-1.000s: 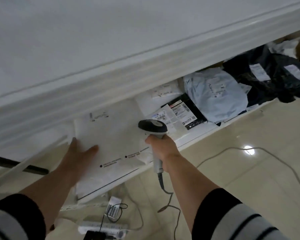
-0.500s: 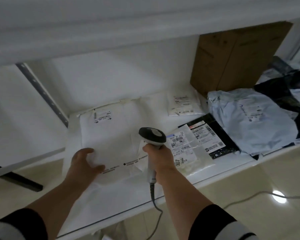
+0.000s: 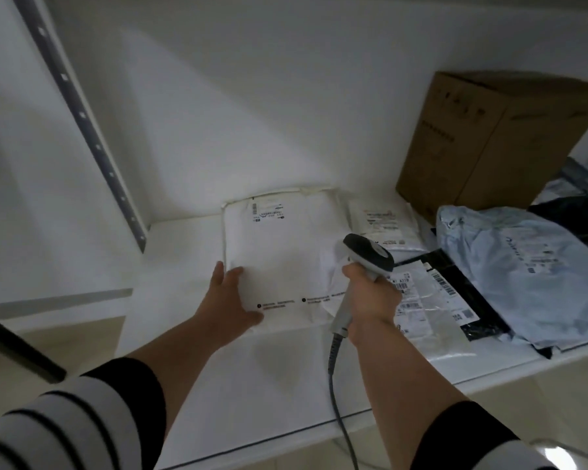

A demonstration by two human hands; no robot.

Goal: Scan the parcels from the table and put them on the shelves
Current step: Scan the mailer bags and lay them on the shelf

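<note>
A large flat white parcel (image 3: 286,245) lies on the white shelf (image 3: 269,385), its label toward the back wall. My left hand (image 3: 230,298) rests on the parcel's near left corner with fingers spread and fairly straight, the thumb along the front edge. My right hand (image 3: 370,300) grips the handle of a grey barcode scanner (image 3: 367,257), whose dark head hangs over the parcel's right edge. The scanner's cable (image 3: 336,401) drops past the shelf's front edge.
Right of the white parcel lie a small white mailer (image 3: 382,222), a clear bag with labels (image 3: 428,307) on a black mailer (image 3: 465,293), and a pale blue bag (image 3: 523,262). A brown carton (image 3: 482,144) stands at the back right. A perforated upright (image 3: 92,130) rises at left.
The view has dropped from the shelf above to inside this shelf. The white parcel has slid deeper toward the back wall under my left hand. My right hand still holds the scanner.
</note>
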